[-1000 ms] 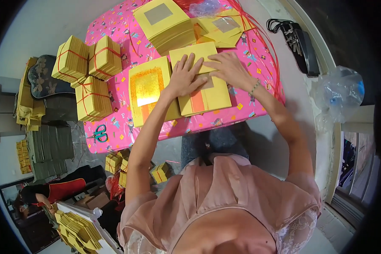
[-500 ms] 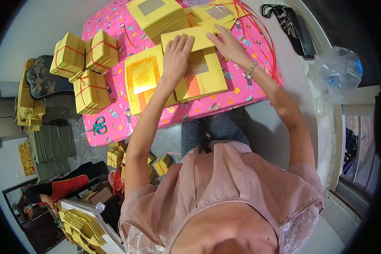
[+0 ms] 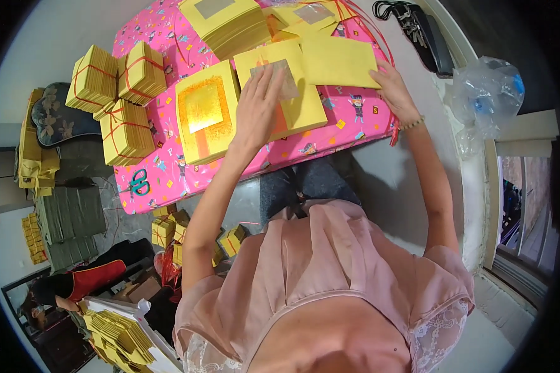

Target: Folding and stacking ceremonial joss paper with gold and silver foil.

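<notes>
My left hand (image 3: pixel 258 115) rests on a stack of yellow joss paper (image 3: pixel 310 112) with a silver-grey square on its top sheet; its fingers are stretched out flat. At the right, my right hand (image 3: pixel 393 92) pinches the outer edge of a plain yellow paper sheet (image 3: pixel 339 61), which is lifted out sideways from the stack. Beside my left forearm sits another yellow stack (image 3: pixel 230 87), its top bearing a gold foil square and an orange printed border. Behind lies a thicker stack (image 3: pixel 233 37) of the same paper.
Several tied yellow bundles (image 3: pixel 127 133) stand on the left of the pink table cover (image 3: pixel 168 183), near green-handled scissors (image 3: pixel 139 182). Red strips (image 3: pixel 379 37) trail at the right. A black bag with keys (image 3: pixel 420 37) and a clear plastic bag (image 3: pixel 488 93) lie beyond. A person (image 3: pixel 84 283) works lower left.
My right hand has swung right and toward me, drawing the yellow sheet off the stack and uncovering the silver-grey square. My left hand has shifted slightly nearer and stays on the stack.
</notes>
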Demonstrator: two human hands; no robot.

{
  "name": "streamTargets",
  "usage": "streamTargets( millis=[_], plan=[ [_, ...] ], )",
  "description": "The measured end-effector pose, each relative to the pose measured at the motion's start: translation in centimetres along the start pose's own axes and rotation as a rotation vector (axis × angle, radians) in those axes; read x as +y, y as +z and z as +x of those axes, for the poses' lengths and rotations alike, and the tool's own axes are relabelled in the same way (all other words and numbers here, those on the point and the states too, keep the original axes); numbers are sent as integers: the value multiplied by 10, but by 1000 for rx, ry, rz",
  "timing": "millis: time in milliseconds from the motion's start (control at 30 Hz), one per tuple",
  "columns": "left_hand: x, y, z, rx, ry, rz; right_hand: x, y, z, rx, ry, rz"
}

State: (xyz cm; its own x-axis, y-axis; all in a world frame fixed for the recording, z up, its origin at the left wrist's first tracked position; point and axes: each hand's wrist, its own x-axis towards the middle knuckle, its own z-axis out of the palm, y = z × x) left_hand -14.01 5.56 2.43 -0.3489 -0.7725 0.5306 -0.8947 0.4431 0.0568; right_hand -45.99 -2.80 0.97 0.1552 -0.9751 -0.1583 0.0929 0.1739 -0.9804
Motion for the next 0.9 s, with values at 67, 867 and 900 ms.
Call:
streamTargets(
  millis=[67, 867, 900],
  plan=[
    [0, -7, -20, -47, -71, -147, 19, -21, -4, 43, 35, 10],
    [10, -15, -50, -180, -189, -391, -1, 78, -48, -401, -775, -1069],
    [9, -15, -50, -187, -189, -390, 0, 82, -49, -461, -805, -1098]
  ],
)
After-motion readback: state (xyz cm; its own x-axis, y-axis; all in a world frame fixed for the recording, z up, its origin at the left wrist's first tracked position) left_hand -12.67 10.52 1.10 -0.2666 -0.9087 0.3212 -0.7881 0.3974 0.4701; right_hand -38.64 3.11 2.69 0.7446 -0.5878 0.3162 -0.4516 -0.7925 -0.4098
